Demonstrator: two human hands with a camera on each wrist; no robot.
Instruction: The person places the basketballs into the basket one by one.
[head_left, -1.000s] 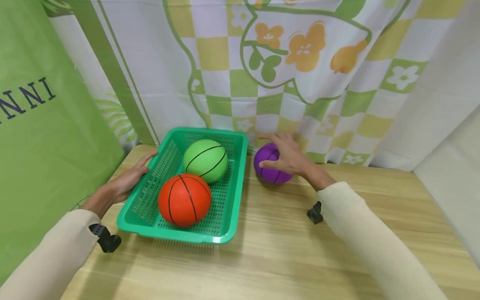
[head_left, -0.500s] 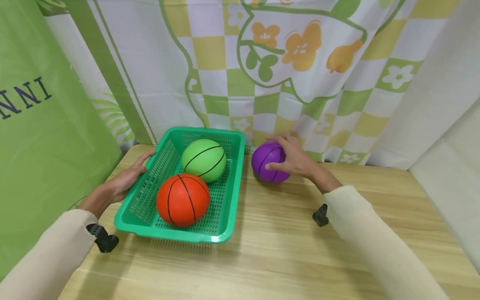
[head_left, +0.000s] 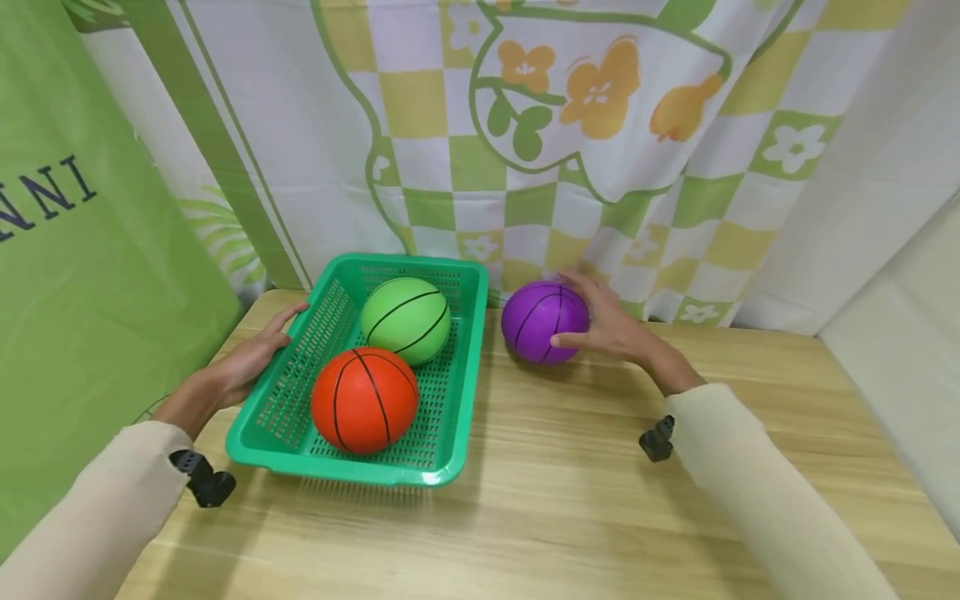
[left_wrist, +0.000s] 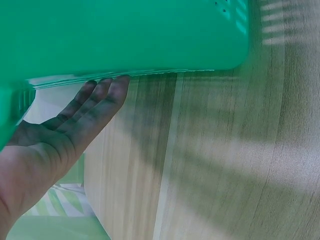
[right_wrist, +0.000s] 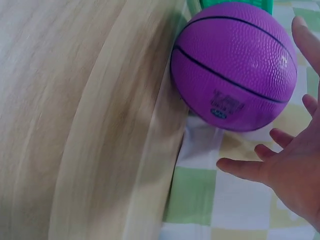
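A green plastic basket point(head_left: 474, 367) stands on the wooden table, holding a green ball point(head_left: 401, 315) and a red-orange ball point(head_left: 365, 402), both marked like basketballs. My left hand point(head_left: 247, 365) is at the basket's left side; in the left wrist view its straight fingers point(left_wrist: 95, 112) touch the basket below the rim. To the basket's right, near the curtain, sits a small purple basketball point(head_left: 538, 323). My right hand point(head_left: 606, 323) is spread just right of that ball, thumb toward the front. In the right wrist view, a gap shows between the fingers point(right_wrist: 245, 169) and the purple basketball point(right_wrist: 235, 65).
A patterned curtain point(head_left: 517, 200) hangs along the table's back edge. Green fabric with dark letters point(head_left: 90, 333) borders the left, and a pale wall point(head_left: 915, 333) the right. The wooden table point(head_left: 585, 483) extends in front of the basket and purple ball.
My right hand has shifted from over the purple basketball to its right side, uncovering more of it. The left hand remains at the basket. The head view has shifted slightly.
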